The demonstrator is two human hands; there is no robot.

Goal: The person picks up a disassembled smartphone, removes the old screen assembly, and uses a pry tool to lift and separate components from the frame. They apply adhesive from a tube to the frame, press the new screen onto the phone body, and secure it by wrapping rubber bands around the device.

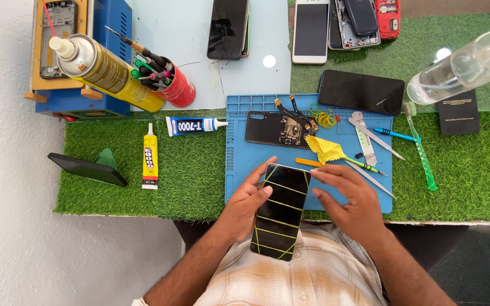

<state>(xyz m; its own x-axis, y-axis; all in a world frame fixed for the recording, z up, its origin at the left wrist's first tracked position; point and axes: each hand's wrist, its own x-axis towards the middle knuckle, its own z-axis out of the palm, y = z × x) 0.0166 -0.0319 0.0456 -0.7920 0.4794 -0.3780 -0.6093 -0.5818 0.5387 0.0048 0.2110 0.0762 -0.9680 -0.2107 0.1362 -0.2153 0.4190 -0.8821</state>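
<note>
My left hand [244, 205] grips a black smartphone [282, 208] by its left edge, screen up, at the near edge of the blue work mat [239, 153]. Several yellow rubber bands are wrapped across the phone. My right hand [351, 199] hovers just right of the phone's top end, fingers spread, fingertips close to its upper right corner. Further back on the mat lies an opened phone body [276, 129] with exposed board and flex cables, a pile of yellow rubber bands [325, 119] and a yellow cloth [325, 149].
Tweezers and metal tools [372, 140] lie on the mat's right side, with a green toothbrush [422, 148] beyond. Two glue tubes [150, 158] rest on the green turf left. A spray can [106, 71], red tool cup [174, 85], clear bottle [460, 68] and several phones [361, 90] stand behind.
</note>
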